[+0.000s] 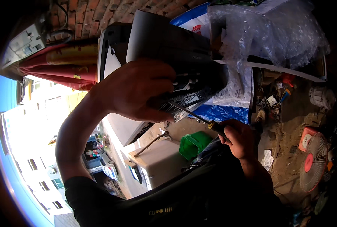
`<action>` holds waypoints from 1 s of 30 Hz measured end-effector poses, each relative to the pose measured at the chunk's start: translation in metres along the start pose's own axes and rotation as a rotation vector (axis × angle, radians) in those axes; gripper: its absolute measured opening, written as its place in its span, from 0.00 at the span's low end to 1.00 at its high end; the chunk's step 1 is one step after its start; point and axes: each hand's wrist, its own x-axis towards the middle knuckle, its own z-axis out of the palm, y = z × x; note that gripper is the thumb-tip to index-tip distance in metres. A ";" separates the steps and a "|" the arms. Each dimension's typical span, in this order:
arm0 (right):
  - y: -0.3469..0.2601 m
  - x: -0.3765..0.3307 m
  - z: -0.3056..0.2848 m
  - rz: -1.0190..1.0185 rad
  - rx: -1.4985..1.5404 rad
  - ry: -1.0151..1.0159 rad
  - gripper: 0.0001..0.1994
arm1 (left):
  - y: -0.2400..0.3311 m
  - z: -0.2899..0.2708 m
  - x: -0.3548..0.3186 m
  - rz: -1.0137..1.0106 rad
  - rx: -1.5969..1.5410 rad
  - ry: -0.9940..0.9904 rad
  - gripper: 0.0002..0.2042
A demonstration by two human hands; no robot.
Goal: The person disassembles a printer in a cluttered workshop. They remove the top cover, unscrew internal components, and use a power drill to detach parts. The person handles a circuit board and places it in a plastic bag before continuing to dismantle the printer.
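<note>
A grey and black machine that looks like a printer (153, 32) sits at the upper middle, its cover raised and its dark inside showing. My left hand (138, 90) is closed, its fingers curled over the printer's near side; the fingertips are partly hidden. In my right hand (236, 138) is a screwdriver (198, 118) with a dark and yellow handle, held in closed fingers. Its long metal shaft points up and left into the printer, ending close to my left thumb. What the tip touches cannot be made out.
Clear plastic wrap (266, 34) fills a box at the upper right. A blue and white sack (229, 111) lies by the printer. Below are a green bucket (195, 145) and a pale cabinet (161, 157). A fan (313, 162) and scattered parts occupy the right-hand floor.
</note>
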 end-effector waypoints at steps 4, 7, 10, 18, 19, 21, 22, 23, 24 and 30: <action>-0.006 -0.016 0.012 -0.103 -0.107 0.018 0.11 | -0.002 0.010 0.001 0.010 -0.089 0.061 0.21; -0.003 -0.016 0.014 -0.132 -0.075 0.029 0.11 | -0.001 0.011 0.003 0.009 -0.053 0.066 0.21; 0.000 -0.013 0.010 -0.066 -0.058 0.053 0.10 | 0.001 0.009 0.006 0.008 -0.008 0.038 0.20; 0.011 -0.002 0.009 -0.111 -0.029 -0.054 0.12 | 0.007 0.005 0.012 -0.052 0.059 -0.050 0.19; 0.017 -0.001 0.010 -0.082 0.019 -0.055 0.12 | 0.007 0.006 0.013 -0.059 0.057 -0.050 0.19; 0.024 -0.002 0.017 -0.023 0.116 -0.057 0.12 | 0.007 0.007 0.012 -0.073 0.055 -0.056 0.19; 0.021 -0.005 0.018 -0.038 0.034 -0.054 0.12 | 0.007 0.008 0.012 -0.081 0.055 -0.063 0.19; 0.013 -0.011 0.022 -0.070 -0.020 -0.040 0.12 | 0.006 0.008 0.011 -0.089 0.054 -0.069 0.18; 0.000 -0.020 0.027 -0.102 -0.075 -0.025 0.12 | 0.007 0.008 0.011 -0.089 0.054 -0.069 0.18; 0.053 -0.005 0.033 -0.033 0.267 -0.131 0.11 | 0.006 0.004 0.020 -0.067 0.063 -0.081 0.19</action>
